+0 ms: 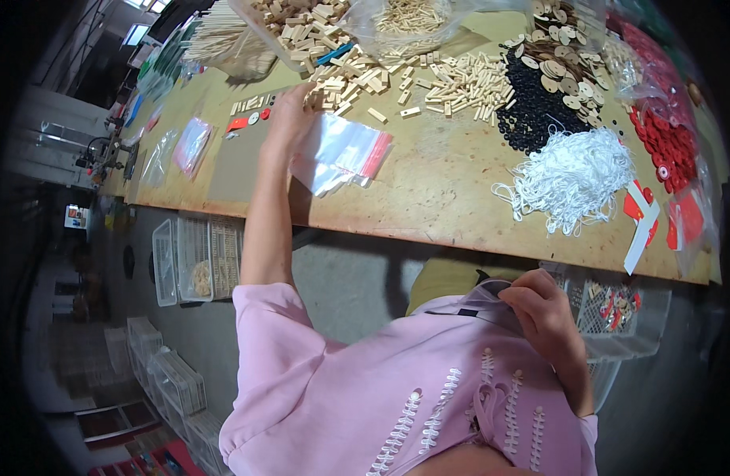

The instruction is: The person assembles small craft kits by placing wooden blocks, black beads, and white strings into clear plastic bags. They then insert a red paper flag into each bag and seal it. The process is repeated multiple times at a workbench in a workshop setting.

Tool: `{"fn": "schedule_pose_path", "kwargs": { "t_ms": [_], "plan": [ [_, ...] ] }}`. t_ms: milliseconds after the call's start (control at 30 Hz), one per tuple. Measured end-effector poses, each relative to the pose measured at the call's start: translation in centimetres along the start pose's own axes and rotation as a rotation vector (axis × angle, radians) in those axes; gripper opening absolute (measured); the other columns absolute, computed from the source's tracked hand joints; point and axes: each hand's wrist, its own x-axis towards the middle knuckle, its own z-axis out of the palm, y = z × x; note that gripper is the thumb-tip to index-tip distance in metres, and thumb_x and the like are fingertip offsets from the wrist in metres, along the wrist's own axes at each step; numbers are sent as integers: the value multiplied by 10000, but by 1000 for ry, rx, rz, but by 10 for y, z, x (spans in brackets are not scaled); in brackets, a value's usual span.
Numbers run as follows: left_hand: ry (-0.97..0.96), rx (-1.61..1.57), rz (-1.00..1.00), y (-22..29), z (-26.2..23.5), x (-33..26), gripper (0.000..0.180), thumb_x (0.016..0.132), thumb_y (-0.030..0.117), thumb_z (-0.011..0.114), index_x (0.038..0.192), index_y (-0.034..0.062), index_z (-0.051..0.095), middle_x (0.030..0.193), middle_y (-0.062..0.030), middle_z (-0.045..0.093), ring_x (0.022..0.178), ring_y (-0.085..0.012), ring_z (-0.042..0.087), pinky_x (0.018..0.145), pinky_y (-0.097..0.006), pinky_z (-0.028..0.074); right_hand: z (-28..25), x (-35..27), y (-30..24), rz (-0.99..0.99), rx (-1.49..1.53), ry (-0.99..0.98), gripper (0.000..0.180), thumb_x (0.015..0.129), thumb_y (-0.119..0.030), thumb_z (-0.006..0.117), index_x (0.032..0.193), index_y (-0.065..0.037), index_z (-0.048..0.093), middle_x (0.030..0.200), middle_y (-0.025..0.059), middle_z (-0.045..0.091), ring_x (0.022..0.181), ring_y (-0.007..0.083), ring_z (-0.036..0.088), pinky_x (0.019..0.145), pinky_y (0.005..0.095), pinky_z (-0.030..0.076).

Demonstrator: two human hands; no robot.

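My left hand point(289, 117) reaches over the table to the near left edge of a pile of small pale wooden blocks point(357, 77). Its fingertips are mostly hidden, so their grip is unclear. Just right of that wrist lies a stack of clear zip bags point(341, 151) with red strips. Close to my body, below the table's front edge, my right hand point(543, 305) is closed on the edge of a clear plastic bag point(484, 300). Left of my left wrist sits a short row of small parts point(250, 105): wooden pieces, a red piece and round discs.
Right of the blocks lie wooden pegs point(472, 83), black beads point(531, 107), wooden discs point(571, 91), a white string heap point(571, 178) and red pieces point(666, 147). Thin sticks point(226, 44) lie at the far left. Plastic baskets point(198, 258) stand below the table point(428, 202).
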Motion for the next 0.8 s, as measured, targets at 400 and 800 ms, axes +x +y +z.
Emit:
{"fn": "schedule_pose_path", "kwargs": {
  "t_ms": [400, 800],
  "plan": [
    [-132, -421, -121, -14, 1, 5, 404, 836, 90, 815, 1221, 91, 694, 976, -65, 721, 850, -140, 672, 774, -307, 562, -3, 8, -4, -30, 5, 83, 178, 822, 49, 724, 993, 5, 701, 902, 139, 642, 811, 336, 640, 692, 426, 529],
    [129, -705, -85, 63, -24, -23, 190, 949, 16, 658, 1119, 36, 740, 984, -25, 742, 879, -80, 663, 766, -243, 539, 6, 42, 3, -50, 7, 106, 97, 911, 41, 663, 989, -16, 670, 962, 156, 648, 872, 354, 642, 763, 404, 519]
  ]
}}
